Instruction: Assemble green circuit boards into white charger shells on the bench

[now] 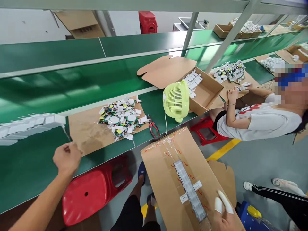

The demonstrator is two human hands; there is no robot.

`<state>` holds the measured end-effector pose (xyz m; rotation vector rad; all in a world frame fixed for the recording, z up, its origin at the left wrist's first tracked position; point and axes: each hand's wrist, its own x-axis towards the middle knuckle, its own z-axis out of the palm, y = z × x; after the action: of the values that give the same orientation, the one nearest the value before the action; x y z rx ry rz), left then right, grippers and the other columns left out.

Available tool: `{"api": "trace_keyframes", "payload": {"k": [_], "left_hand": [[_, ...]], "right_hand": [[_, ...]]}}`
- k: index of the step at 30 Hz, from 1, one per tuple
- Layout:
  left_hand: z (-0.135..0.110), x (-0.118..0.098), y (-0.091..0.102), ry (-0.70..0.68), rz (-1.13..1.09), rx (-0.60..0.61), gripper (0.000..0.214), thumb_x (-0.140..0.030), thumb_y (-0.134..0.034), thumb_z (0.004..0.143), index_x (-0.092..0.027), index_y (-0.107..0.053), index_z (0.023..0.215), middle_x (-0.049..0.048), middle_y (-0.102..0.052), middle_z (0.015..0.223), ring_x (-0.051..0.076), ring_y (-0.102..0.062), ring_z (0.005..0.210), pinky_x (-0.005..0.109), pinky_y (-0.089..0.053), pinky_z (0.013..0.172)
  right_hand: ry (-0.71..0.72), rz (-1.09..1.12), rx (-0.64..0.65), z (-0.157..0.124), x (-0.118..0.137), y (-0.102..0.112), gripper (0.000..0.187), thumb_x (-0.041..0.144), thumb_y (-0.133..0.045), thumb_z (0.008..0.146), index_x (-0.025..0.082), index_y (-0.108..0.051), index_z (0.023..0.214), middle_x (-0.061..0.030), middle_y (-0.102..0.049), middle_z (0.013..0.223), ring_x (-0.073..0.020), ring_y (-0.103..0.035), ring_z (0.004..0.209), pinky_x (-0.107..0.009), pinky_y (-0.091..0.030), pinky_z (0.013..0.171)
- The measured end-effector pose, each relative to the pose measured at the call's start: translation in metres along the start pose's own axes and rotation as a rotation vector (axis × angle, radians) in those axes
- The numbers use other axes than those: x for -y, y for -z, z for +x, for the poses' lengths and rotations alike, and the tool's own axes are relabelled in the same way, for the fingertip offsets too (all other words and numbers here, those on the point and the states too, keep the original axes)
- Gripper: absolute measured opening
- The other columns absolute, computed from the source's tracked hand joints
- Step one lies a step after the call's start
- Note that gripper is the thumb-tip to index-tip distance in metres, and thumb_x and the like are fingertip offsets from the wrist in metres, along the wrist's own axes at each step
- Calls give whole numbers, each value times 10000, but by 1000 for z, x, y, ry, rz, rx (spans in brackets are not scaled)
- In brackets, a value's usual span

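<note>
My left hand [67,158] hovers at the front edge of the green bench [29,166], fingers curled into a loose fist next to the corner of a brown cardboard sheet [84,134]. What it holds, if anything, is hidden. My right hand [223,213] lies on a taped cardboard box [168,173] below the bench, fingers stretched out, with white cots on two of them. A long clear strip [190,191] runs down the box lid just left of that hand. A pile of white plug shells and circuit boards [122,117] sits on the cardboard sheet.
A row of white parts [29,126] lies at the left. Red-handled pliers [154,128], a yellow-green fan [176,101] and an open box of white parts [204,91] stand to the right. A red stool [93,189] is under the bench. A seated co-worker [260,118] works at the right.
</note>
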<state>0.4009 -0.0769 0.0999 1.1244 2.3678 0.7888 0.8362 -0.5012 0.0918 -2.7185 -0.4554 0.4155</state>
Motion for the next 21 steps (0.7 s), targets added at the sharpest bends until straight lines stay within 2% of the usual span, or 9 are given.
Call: {"api": "trace_keyframes", "payload": {"k": [2,4,6,9,12,15,18,19,21], "left_hand": [[-60,1,4,-183,-13,106,457,-561,-522,949,-240,-546,624,15,-550,612,242,-633,718,440,-562,857],[-133,0,0,-348,-132,440,347,-555,-532,952,-251,-617,806,9,-608,689,212,-591,648,351,-544,660],[-202,-5,-10,-504,-285,730,319,-492,-528,977,-240,-608,798,21,-628,746,193,-612,693,305,-537,648],[-265,-20,-30,-592,-451,939,244,-368,-477,1027,-228,-604,873,29,-641,821,163,-617,730,269,-532,676],[-269,-40,-53,-650,-499,996,202,-300,-458,1040,-222,-587,906,36,-636,865,153,-620,770,261,-527,709],[-237,-49,-78,-752,-425,893,180,-301,-459,1035,-219,-613,989,67,-665,958,195,-645,918,332,-534,842],[-199,-34,-96,-809,-209,666,263,-383,-490,1002,-203,-649,1108,123,-687,1061,294,-629,1057,494,-491,977],[-188,-28,-100,-849,-146,638,300,-419,-502,986,-195,-665,1100,137,-691,1067,320,-628,1055,522,-493,962],[-175,-22,-115,-947,-114,611,359,-468,-508,970,-173,-687,1068,156,-694,1049,338,-636,999,534,-514,899]], "right_hand": [[149,257,136,-18,53,-23,528,586,-494,971,234,-637,1337,-100,-710,1296,-306,-650,1246,-401,-594,1004],[291,563,346,-37,110,-47,501,578,-554,965,216,-679,1288,-112,-729,1254,-285,-683,1193,-417,-561,1054],[293,753,536,-53,159,-64,466,513,-530,1012,242,-626,1379,-105,-727,1260,-248,-704,1153,-415,-570,1042],[327,774,682,-61,203,-72,406,483,-548,1016,263,-671,1334,-88,-732,1249,-243,-702,1140,-418,-561,1047],[347,727,608,-39,218,-62,391,513,-589,983,237,-738,1218,-91,-756,1179,-252,-707,1090,-412,-564,1022],[334,719,492,0,230,-55,401,519,-598,971,201,-746,1165,-85,-780,1027,-231,-724,927,-389,-597,907],[358,656,466,23,249,-62,385,507,-566,976,184,-758,1056,-43,-744,779,-167,-621,593,-307,-567,615],[387,605,455,23,256,-66,359,485,-568,972,195,-754,1073,-22,-722,725,-162,-591,563,-295,-544,580],[462,488,406,17,269,-78,301,388,-522,1002,224,-725,1152,-14,-739,815,-175,-627,672,-293,-545,645]]}}
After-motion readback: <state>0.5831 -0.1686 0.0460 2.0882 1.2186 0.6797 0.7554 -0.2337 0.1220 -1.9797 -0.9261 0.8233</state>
